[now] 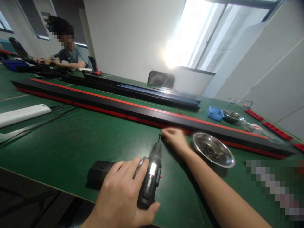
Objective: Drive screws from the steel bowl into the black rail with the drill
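Note:
A black cordless drill lies on its side on the green table, its battery end to the left and its bit pointing away from me. My left hand is wrapped over the drill's body. At the tip of the bit, the fingertips of my right hand are pinched together; whatever is between them is too small to make out. Beside my right wrist stands a shiny metal bowl with many small dark screws in it. Just beyond the right hand lies a long black bar with red edges.
Further black bars lie behind. At the right are a blue basket, another metal bowl and red strips. A white power strip and cables lie left. A co-worker sits at the far left.

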`<action>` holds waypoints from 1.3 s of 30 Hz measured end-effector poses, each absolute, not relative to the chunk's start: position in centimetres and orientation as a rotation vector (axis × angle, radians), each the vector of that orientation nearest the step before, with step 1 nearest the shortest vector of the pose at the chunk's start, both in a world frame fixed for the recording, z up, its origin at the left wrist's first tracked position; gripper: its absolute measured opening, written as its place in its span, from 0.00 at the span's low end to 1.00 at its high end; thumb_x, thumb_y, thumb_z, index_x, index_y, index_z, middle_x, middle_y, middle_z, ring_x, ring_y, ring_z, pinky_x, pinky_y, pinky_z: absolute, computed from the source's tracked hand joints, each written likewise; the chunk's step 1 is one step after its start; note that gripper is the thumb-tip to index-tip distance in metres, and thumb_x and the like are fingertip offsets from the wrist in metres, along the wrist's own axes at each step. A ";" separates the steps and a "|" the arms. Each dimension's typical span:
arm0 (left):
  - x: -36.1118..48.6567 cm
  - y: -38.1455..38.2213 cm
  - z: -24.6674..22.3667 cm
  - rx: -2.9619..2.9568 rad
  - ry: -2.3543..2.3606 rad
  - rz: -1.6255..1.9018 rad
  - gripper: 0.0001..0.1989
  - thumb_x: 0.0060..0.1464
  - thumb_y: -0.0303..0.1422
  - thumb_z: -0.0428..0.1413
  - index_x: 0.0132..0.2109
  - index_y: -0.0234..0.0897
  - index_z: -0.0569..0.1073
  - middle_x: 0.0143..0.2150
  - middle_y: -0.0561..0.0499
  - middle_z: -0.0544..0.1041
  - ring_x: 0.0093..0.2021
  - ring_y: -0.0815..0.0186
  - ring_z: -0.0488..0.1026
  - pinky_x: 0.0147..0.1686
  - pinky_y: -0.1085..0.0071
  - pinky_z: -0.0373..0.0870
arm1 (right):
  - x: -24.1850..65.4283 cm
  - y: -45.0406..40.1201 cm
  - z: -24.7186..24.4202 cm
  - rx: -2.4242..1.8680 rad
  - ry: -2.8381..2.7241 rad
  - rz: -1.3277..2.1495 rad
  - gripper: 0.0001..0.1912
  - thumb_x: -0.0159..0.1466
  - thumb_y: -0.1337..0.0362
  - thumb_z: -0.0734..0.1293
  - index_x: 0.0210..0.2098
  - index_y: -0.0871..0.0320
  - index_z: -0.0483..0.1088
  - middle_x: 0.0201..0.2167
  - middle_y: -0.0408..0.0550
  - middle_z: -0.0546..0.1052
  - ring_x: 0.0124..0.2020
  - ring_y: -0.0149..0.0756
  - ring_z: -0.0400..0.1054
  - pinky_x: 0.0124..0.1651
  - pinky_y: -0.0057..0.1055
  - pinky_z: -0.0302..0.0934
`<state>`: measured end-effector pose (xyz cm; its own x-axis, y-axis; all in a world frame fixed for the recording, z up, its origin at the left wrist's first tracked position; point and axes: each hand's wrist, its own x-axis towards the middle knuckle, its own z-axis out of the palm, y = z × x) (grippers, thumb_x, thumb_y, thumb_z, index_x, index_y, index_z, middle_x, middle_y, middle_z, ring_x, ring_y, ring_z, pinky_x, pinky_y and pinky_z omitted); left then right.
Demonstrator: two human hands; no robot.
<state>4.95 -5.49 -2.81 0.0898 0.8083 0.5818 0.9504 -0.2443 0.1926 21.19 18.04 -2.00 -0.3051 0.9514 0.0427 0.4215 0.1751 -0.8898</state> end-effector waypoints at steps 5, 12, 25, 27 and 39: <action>4.9 -5.5 -2.7 -2.149 -1.779 -0.864 0.39 0.44 0.53 0.61 0.61 0.37 0.73 0.58 0.43 0.77 0.53 0.50 0.74 0.55 0.54 0.61 | 21.3 18.1 -2.0 -1.277 -1.855 1.117 0.15 0.64 0.58 0.70 0.41 0.64 0.82 0.26 0.49 0.79 0.21 0.29 0.65 0.24 0.26 0.57; 4.9 -5.4 -2.8 -2.140 -1.762 -0.871 0.40 0.45 0.53 0.61 0.61 0.36 0.73 0.57 0.44 0.78 0.53 0.51 0.74 0.55 0.54 0.61 | 21.1 17.8 -1.9 -1.276 -1.743 1.221 0.14 0.65 0.59 0.68 0.37 0.64 0.80 0.25 0.47 0.76 0.21 0.27 0.64 0.22 0.24 0.55; 4.9 -5.4 -2.8 -2.145 -1.762 -0.873 0.38 0.44 0.52 0.61 0.60 0.36 0.74 0.57 0.44 0.78 0.52 0.51 0.74 0.55 0.54 0.61 | 20.9 17.4 -1.8 -1.284 -1.747 1.185 0.12 0.64 0.59 0.68 0.34 0.64 0.79 0.23 0.45 0.74 0.20 0.27 0.64 0.21 0.24 0.55; 4.9 -5.4 -2.8 -2.137 -1.768 -0.872 0.38 0.44 0.51 0.61 0.60 0.37 0.74 0.57 0.44 0.78 0.51 0.51 0.74 0.55 0.54 0.61 | 20.9 17.4 -1.8 -1.279 -1.754 1.179 0.12 0.64 0.60 0.68 0.34 0.64 0.79 0.22 0.44 0.74 0.20 0.27 0.63 0.21 0.23 0.55; 4.8 -5.5 -2.8 -2.129 -1.750 -0.882 0.38 0.45 0.52 0.61 0.60 0.36 0.74 0.56 0.43 0.78 0.50 0.50 0.75 0.55 0.54 0.61 | 20.8 17.2 -1.5 -1.301 -1.796 1.117 0.12 0.65 0.62 0.67 0.32 0.64 0.78 0.22 0.45 0.75 0.19 0.27 0.64 0.22 0.23 0.56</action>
<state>4.85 -5.47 -2.81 0.0970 0.8014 0.5902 0.9512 -0.2493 0.1821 20.85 17.15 -1.51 -0.2992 0.9540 0.0204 0.4035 0.1459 -0.9033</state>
